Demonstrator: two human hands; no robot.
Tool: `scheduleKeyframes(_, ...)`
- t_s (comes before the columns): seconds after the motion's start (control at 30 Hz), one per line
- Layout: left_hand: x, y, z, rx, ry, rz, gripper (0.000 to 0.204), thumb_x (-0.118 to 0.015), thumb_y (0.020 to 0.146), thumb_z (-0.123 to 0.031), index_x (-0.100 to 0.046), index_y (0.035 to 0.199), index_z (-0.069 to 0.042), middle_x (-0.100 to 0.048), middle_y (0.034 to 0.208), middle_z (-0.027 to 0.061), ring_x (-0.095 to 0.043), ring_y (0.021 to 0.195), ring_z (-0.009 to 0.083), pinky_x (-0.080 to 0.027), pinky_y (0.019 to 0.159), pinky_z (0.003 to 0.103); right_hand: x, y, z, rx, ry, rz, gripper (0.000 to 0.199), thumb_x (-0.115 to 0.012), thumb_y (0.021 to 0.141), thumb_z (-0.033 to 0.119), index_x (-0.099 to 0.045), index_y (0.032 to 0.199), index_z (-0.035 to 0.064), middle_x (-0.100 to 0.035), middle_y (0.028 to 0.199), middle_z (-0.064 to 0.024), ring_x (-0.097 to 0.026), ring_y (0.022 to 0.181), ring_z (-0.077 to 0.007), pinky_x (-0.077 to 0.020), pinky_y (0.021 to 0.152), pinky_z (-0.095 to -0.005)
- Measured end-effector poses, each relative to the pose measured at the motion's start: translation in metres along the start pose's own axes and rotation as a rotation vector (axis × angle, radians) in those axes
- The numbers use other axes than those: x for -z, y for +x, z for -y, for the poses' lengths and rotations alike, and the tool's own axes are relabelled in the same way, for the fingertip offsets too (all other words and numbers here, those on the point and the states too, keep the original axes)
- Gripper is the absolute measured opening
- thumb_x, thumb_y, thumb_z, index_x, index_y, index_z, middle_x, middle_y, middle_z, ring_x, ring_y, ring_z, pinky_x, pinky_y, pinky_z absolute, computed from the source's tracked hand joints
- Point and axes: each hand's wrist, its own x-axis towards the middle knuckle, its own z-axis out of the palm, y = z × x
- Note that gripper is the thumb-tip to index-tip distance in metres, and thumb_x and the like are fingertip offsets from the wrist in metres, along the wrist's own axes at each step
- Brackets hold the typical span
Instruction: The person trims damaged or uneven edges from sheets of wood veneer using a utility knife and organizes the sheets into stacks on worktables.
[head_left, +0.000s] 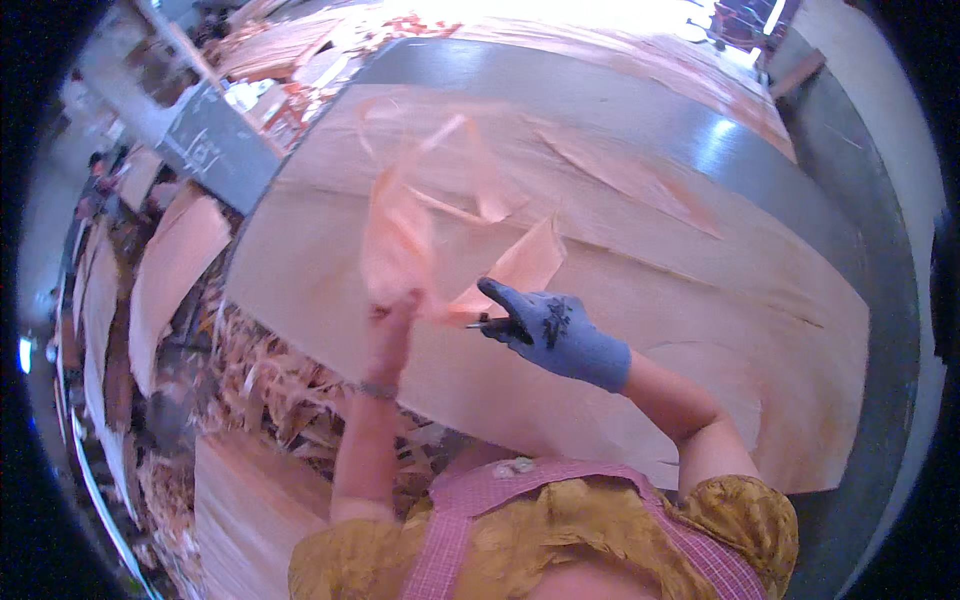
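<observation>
A large sheet of thin wood veneer [640, 280] lies on the table in front of me. My left hand [397, 322], bare and blurred by motion, is closed on a torn veneer strip [400, 230] that stands up and curls away from me. Close by on the right, my right hand [550, 330] wears a grey-blue glove and grips a small black-handled knife [487, 323]. Its thin metal tip points left, toward my left hand. Beside the glove, a pointed veneer piece [530, 262] rises from the sheet.
Metal-grey table surface [620, 105] shows beyond the sheet. Piled veneer shavings [265, 375] cover the floor at left. Curved veneer offcuts [178, 270] lean by a grey panel [215, 145]. More wood sheets [560, 45] lie at the far end, and a wall [865, 100] runs along the right.
</observation>
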Motion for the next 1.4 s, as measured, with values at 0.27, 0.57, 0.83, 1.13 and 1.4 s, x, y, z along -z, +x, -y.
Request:
scheduleKeyframes(0.27,0.332,-0.14,-0.275,-0.598,1.048,-0.976,0.03,-0.065,0.09,-0.021,-0.063,0.115,-0.005,-0.066,0.111,0.0076,-0.064,0.093,0.0209,-0.052,0.078,0.036,-0.11,-0.032,0.054,-0.145,0.235,0.194,0.025,-0.063,0.09,0.022,-0.063,0.108,0.004,-0.067,0.084,-0.0155,-0.067,0.072,-0.0261,-0.0518,0.065,-0.0361)
scheduleKeyframes(0.57,0.582,0.014,-0.362,-0.53,1.847,-1.188,0.028,-0.06,0.091,-0.024,-0.066,0.11,-0.003,-0.067,0.11,0.0112,-0.066,0.087,0.027,-0.052,0.075,0.041,-0.275,0.026,0.126,-0.481,0.266,0.264,0.02,-0.06,0.093,0.019,-0.065,0.105,0.0032,-0.066,0.077,-0.0065,-0.062,0.069,-0.0087,-0.0508,0.067,-0.0278)
scheduleKeyframes(0.83,0.443,0.281,-0.262,-0.644,1.644,-0.109,0.036,-0.051,0.091,-0.038,-0.067,0.091,-0.006,-0.068,0.089,0.0158,-0.064,0.075,0.0354,-0.049,0.066,0.047,-0.317,0.111,0.227,-0.169,-0.171,0.138,0.015,-0.055,0.089,0.007,-0.062,0.101,0.0006,-0.062,0.096,-0.018,-0.063,0.086,-0.0353,-0.0508,0.075,-0.0387)
scheduleKeyframes(1.13,0.312,0.414,-0.442,-0.776,0.333,-0.171,0.037,-0.06,0.092,-0.039,-0.068,0.103,-0.004,-0.069,0.091,0.0084,-0.065,0.083,0.0212,-0.048,0.073,0.034,-0.319,0.22,0.173,-0.374,0.067,-0.388,0.01,-0.062,0.088,0.009,-0.061,0.085,-0.0008,-0.061,0.079,-0.0175,-0.059,0.07,-0.0332,-0.0473,0.062,-0.038)
scheduleKeyframes(1.4,0.287,0.412,-0.506,-0.407,0.384,0.443,0.016,-0.066,0.09,-0.025,-0.066,0.085,-0.009,-0.067,0.081,-0.0017,-0.056,0.072,0.0042,-0.039,0.062,0.022,-0.249,0.46,0.242,0.113,-0.055,-0.481,0.012,-0.065,0.087,0.009,-0.063,0.097,0.0033,-0.061,0.083,-0.0157,-0.059,0.068,-0.0307,-0.0487,0.062,-0.0357)
